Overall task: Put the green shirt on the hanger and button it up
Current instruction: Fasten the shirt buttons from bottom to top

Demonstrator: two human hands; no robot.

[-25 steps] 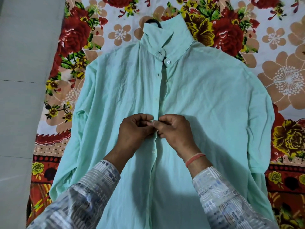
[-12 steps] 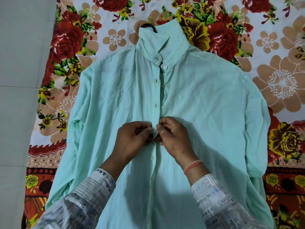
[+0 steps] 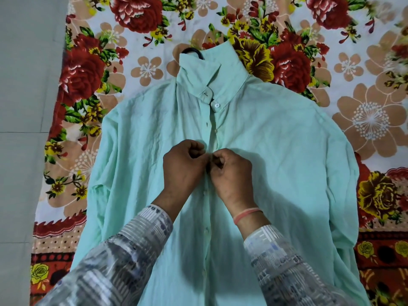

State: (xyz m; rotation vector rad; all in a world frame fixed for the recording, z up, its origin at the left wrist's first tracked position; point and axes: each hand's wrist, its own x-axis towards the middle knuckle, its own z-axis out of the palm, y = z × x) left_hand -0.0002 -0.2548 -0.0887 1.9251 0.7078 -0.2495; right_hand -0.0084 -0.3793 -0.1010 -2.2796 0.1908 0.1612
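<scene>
The pale green shirt [image 3: 276, 164] lies flat, front up, on a flowered bedsheet. A black hanger hook [image 3: 193, 51] pokes out above the collar; the hanger's body is hidden inside the shirt. My left hand [image 3: 182, 171] and my right hand [image 3: 231, 173] meet at the middle of the button placket, each pinching an edge of the shirt front there. The buttons below my hands look fastened. Above them the placket gapes slightly, and the collar button [image 3: 216, 105] sits unfastened.
The flowered bedsheet [image 3: 364, 62] spreads under and around the shirt. Grey tiled floor [image 3: 24, 107] runs along the left side. Both shirt sleeves lie folded down along the shirt's sides.
Both hands have shifted slightly up the placket and stay pinched together on it. The view has tilted, so the shirt sits lower in the frame.
</scene>
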